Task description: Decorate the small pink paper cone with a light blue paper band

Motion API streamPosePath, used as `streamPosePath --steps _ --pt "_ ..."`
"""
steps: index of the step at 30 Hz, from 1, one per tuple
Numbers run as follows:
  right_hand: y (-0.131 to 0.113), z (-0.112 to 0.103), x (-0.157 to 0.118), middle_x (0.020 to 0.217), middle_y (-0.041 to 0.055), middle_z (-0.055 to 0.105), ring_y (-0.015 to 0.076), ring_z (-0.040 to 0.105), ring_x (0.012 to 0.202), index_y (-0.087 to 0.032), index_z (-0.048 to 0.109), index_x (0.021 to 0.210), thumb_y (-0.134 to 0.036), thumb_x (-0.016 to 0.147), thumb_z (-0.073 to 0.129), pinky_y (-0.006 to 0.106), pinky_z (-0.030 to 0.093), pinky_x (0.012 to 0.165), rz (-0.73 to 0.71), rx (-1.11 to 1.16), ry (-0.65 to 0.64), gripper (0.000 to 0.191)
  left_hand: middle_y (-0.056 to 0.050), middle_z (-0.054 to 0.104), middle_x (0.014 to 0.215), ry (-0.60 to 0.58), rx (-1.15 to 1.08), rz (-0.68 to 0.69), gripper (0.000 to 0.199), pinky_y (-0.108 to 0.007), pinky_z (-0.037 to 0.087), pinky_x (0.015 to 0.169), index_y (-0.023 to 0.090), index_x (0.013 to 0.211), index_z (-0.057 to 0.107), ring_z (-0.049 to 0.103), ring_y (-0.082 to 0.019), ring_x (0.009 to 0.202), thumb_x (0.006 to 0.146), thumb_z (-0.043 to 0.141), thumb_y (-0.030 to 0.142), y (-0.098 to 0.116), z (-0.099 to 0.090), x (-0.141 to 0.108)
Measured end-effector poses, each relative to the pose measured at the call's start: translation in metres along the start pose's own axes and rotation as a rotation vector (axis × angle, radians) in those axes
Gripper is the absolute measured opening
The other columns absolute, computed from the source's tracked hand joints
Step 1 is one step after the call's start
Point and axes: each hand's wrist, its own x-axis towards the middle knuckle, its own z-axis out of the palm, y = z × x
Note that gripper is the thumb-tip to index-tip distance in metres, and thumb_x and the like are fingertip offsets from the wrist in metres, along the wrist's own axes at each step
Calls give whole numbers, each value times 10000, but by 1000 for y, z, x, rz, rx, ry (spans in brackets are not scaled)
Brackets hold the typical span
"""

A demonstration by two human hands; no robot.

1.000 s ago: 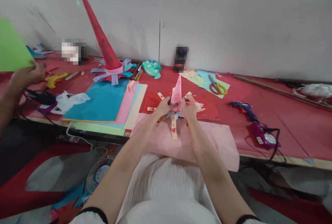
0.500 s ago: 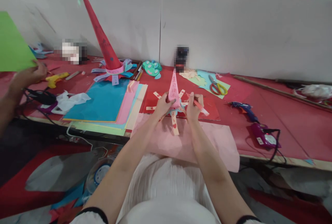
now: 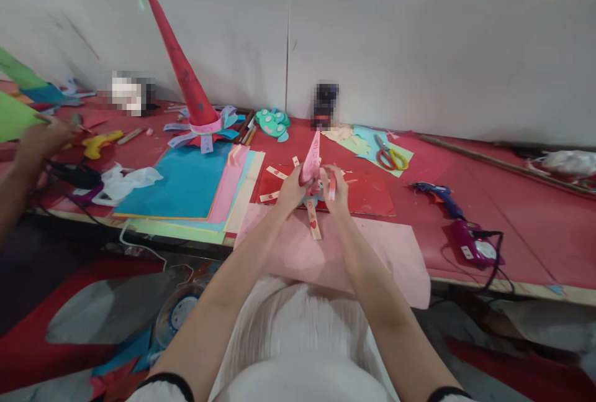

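Observation:
A pink paper cone (image 3: 311, 158) with red writing stands tilted in front of me, its tip pointing away. My left hand (image 3: 293, 191) is closed around its lower left side. Under the cone, cream paper strips with red hearts (image 3: 313, 220) fan out over a red sheet (image 3: 372, 194). My right hand (image 3: 338, 191) is closed on a red marker (image 3: 332, 189), its fingertips close to the cone's right side. Whether those fingertips touch the cone is hard to tell. A pink sheet (image 3: 386, 253) lies below my wrists.
Scissors (image 3: 391, 155), a blue glue gun (image 3: 437, 196) and a purple power strip (image 3: 472, 246) lie to the right. Stacked coloured paper (image 3: 177, 181) and a tall red paper cone (image 3: 184, 73) stand left. Another person's hand (image 3: 49, 138) holds green paper at far left.
The cone has turned and tilted in my left hand. My right hand has moved left to the cone, and the marker now points more upright. The other person's green sheet has dropped lower.

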Motion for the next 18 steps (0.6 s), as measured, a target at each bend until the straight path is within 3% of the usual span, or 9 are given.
streamPosePath --steps 3,9,18 --pt "0 4 0 1070 91 645 211 641 919 -223 518 1075 -505 797 538 378 516 799 27 -45 -50 397 -89 646 1107 -49 14 -28 441 -304 495 793 194 1208 521 625 -193 913 769 546 168 6 -2 -2" --pt "4 10 0 963 87 654 229 642 817 -214 470 1166 -513 725 599 378 508 733 64 -124 -157 547 -64 662 1050 -110 -8 -26 512 -292 489 780 203 1233 510 630 -179 839 729 537 116 18 -3 -3" --pt "6 11 1 902 82 662 235 649 793 -214 487 1176 -487 715 606 350 507 694 62 -131 -174 549 -61 670 965 -130 44 -51 532 -296 474 772 202 1331 418 618 -180 815 802 428 146 6 1 -4"
